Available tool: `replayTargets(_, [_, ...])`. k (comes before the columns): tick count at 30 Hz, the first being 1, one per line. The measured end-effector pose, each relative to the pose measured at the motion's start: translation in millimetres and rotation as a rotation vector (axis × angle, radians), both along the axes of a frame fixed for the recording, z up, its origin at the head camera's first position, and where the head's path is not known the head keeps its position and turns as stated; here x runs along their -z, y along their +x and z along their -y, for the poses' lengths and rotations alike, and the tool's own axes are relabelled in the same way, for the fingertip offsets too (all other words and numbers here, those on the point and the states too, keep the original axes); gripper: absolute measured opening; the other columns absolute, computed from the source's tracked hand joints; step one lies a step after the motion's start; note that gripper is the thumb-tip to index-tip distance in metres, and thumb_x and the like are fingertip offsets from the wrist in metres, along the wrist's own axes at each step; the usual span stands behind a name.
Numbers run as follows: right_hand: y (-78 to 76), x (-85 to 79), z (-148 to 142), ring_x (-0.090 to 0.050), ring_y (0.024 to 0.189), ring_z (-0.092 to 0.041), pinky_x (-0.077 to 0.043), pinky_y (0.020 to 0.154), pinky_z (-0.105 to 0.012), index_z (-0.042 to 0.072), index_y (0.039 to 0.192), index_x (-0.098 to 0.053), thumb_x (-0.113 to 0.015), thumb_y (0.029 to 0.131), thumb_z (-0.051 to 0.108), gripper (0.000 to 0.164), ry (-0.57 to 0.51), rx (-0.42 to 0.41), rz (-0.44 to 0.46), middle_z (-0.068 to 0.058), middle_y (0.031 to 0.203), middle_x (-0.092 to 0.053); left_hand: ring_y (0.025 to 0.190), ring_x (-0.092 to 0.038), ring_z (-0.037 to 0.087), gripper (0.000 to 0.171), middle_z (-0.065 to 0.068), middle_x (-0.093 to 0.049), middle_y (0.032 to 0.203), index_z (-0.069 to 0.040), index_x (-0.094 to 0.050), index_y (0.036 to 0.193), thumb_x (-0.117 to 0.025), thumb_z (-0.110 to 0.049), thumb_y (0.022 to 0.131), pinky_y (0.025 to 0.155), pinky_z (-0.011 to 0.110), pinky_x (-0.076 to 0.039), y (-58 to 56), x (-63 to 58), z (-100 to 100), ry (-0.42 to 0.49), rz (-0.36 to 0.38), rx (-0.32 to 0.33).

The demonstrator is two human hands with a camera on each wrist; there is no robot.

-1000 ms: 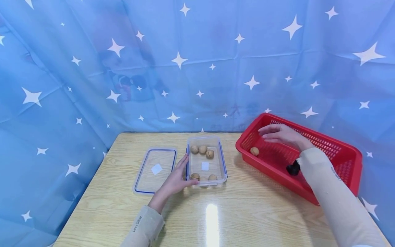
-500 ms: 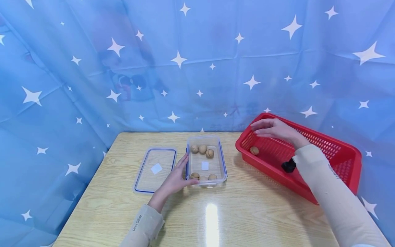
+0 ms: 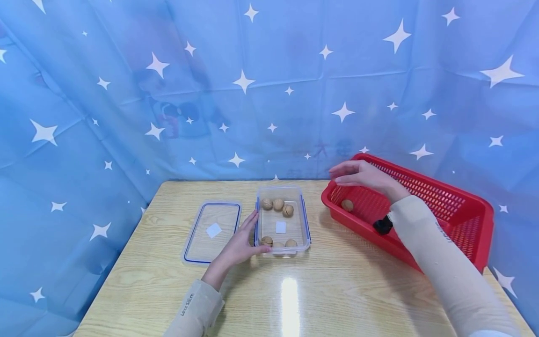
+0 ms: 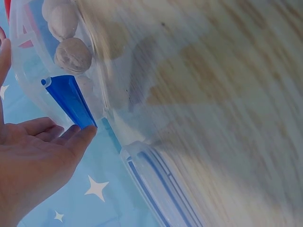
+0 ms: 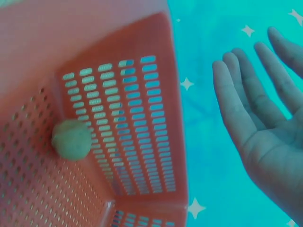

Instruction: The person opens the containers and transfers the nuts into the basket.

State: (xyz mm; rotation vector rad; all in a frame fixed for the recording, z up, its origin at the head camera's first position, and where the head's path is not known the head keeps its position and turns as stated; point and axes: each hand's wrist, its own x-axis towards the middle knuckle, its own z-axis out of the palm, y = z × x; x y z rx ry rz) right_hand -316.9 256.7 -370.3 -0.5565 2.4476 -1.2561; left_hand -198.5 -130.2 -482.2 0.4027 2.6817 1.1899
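In the head view, my left hand rests against a clear plastic food container. Its fingers lie along the left side and its thumb is at the near left corner; in the left wrist view the fingertips touch a blue clip on the container. Three walnuts sit at the container's far end, more at the near end. My right hand hovers over the left end of a red perforated basket, fingers extended with nothing between them in the right wrist view. One walnut lies in the basket.
A clear lid with a blue seal lies flat on the wooden table, left of the container. A blue curtain with white stars hangs behind the table. The black strap of the right wrist is over the basket's near rim.
My right hand has moved left across the basket, from above its inside toward its left rim. The left hand stays at the container, and the walnuts keep their places.
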Motion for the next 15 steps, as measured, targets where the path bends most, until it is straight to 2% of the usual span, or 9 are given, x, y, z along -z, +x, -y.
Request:
replayTargets(5, [-2.2,-1.6,17,-0.061,0.124,-0.033,-0.057,0.1,-0.041,0.015,0.136,-0.058,-0.071,0.093,0.025,0.046,0.001,-0.02,0.002,-0.016,0.139,-0.06,0.151,-0.024,0.04,0.105,0.002,-0.01,0.17,-0.011,-0.02,0.16,-0.082,-0.04,0.08,0.121,0.06,-0.027,-0.5,0.1,1,-0.001,-0.003,-0.004])
replayTargets(10, [-2.8,-1.7,35,-0.062,0.122,-0.033,-0.052,0.105,-0.053,0.013,0.135,-0.059,-0.071,0.092,0.028,0.047,-0.025,-0.039,0.001,-0.017,0.138,-0.061,0.151,-0.023,0.041,0.106,0.004,-0.01,0.17,-0.01,-0.02,0.16,-0.082,-0.041,0.08,0.121,0.061,-0.028,-0.1,0.3,0,0.003,-0.002,-0.004])
replayTargets(15, [-2.6,1.4,50,-0.063,0.121,-0.031,-0.054,0.104,-0.047,0.012,0.133,-0.06,-0.069,0.094,0.024,0.042,-0.059,-0.064,0.024,-0.013,0.134,-0.063,0.151,-0.023,0.041,0.105,0.005,-0.01,0.17,-0.01,-0.02,0.16,-0.082,-0.04,0.08,0.12,0.062,-0.028,0.6,-0.2,-1,0.009,-0.003,-0.001])
